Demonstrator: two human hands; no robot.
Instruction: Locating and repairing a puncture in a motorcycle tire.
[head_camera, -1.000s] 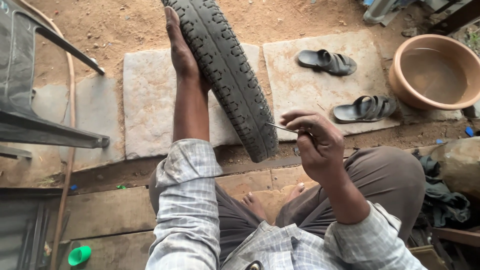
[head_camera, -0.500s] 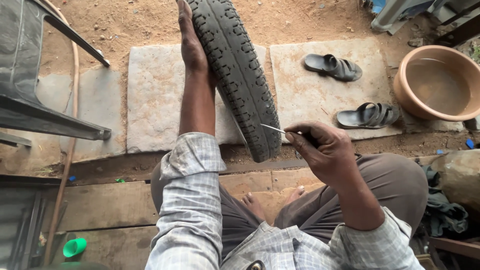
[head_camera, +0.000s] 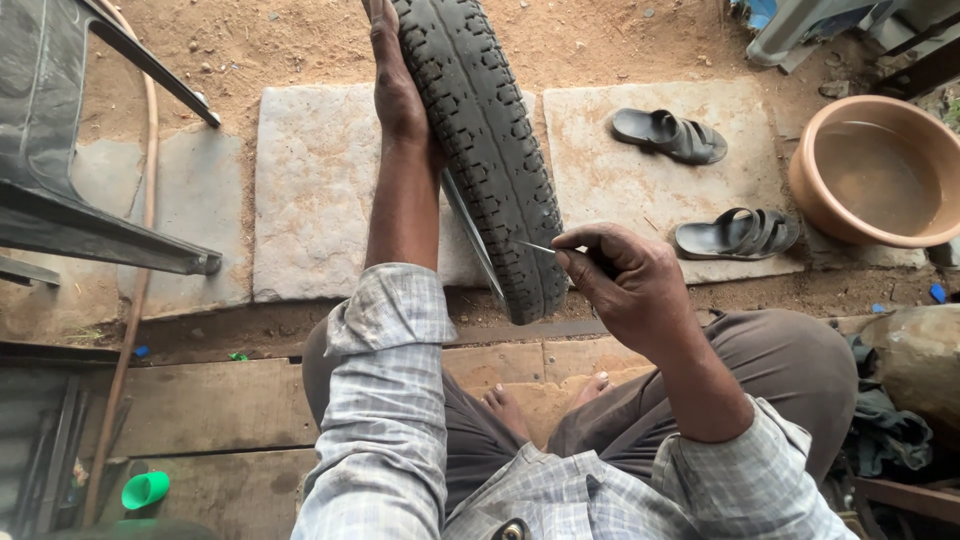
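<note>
A black treaded tyre (head_camera: 485, 150) stands upright in front of me, its lower end near my knees. My left hand (head_camera: 398, 95) grips its left sidewall high up, arm stretched out. My right hand (head_camera: 625, 285) pinches a thin metal pick (head_camera: 535, 247) whose tip touches the tread on the tyre's right side. A shiny rim edge (head_camera: 470, 235) shows along the tyre's left.
Two dark sandals (head_camera: 668, 135) (head_camera: 735, 233) lie on a stone slab (head_camera: 640, 185). A round brown basin (head_camera: 875, 170) with water stands at the right. A dark plastic chair (head_camera: 70, 170) is at the left, a green cup (head_camera: 145, 490) at the lower left. I sit on wooden planks (head_camera: 215, 415).
The view has shifted slightly. My right hand has stayed by the tread, the pick's tip now pressed closer against the tyre. My left hand keeps its hold.
</note>
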